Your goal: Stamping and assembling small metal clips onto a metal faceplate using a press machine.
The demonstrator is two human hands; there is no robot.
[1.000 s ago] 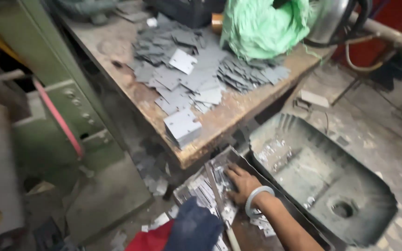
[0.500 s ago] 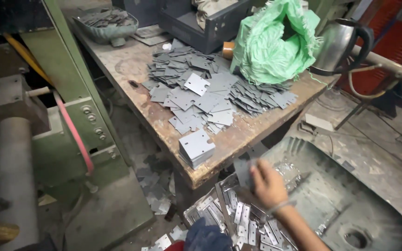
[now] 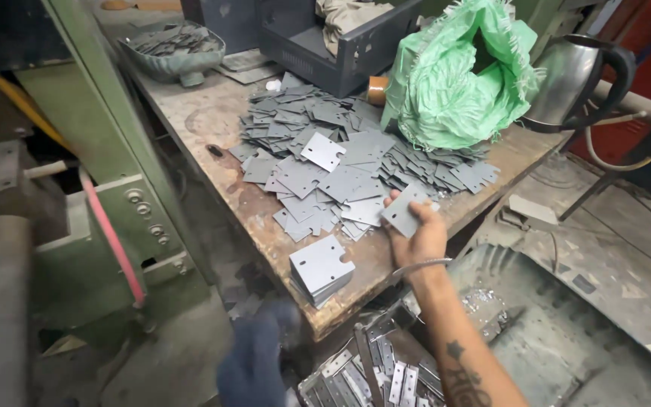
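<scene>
My right hand [image 3: 425, 243] is over the front edge of a worn wooden workbench [image 3: 212, 128], shut on a small grey metal plate [image 3: 406, 210] with a notched outline. A metal bangle sits on that wrist. Just beyond the hand lies a wide loose pile of the same plates [image 3: 325, 162]. A neat stack of plates [image 3: 321, 268] sits at the bench edge, left of the hand. A dark blue blurred shape [image 3: 254, 362], which looks like my gloved left hand, hangs low beside the bench; its fingers cannot be made out.
A green woven sack [image 3: 457, 79] and a steel kettle [image 3: 578, 71] stand at the bench's right. A grey crate [image 3: 325, 41] and a bowl of metal scraps [image 3: 175, 49] are at the back. A green machine [image 3: 99, 218] stands left. On the floor are a metal tub [image 3: 566, 332] and punched strips [image 3: 371, 377].
My right hand has risen from the strips on the floor up to the bench edge, holding a grey plate. The view has tilted up toward the bench.
</scene>
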